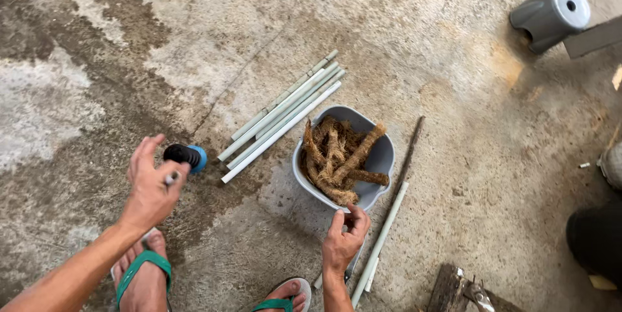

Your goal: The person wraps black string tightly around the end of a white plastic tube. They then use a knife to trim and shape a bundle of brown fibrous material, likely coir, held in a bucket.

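Down on the stained concrete floor (97,46), a grey plastic basin (382,156) sits just ahead of the person's feet, packed with brown, fibre-wrapped sticks (337,156) that lie crossed over one another. To its left lies a bundle of pale grey plastic pipes (282,114), side by side and slanted, their near ends close to the basin's rim. On the basin's right a thin dark stick (409,150) and another pale pipe (381,241) run down toward the feet. Farther off, at the upper right, a grey plastic cylinder (551,15) rests on its side beside a flat board (593,36); a weathered piece of wood (453,289) lies at the bottom edge.

The left hand (150,185) is raised above the floor, fingers half curled around a small pale object I cannot make out — just beyond it lies a black-and-blue tool handle (186,155). The right hand (343,237) pinches the basin's near rim, thumb and fingers closed on it.

Green-strapped sandals (144,266) stand on the floor below the hands. Bare concrete stretches wide to the left and beyond the pipes — the right side is more crowded.
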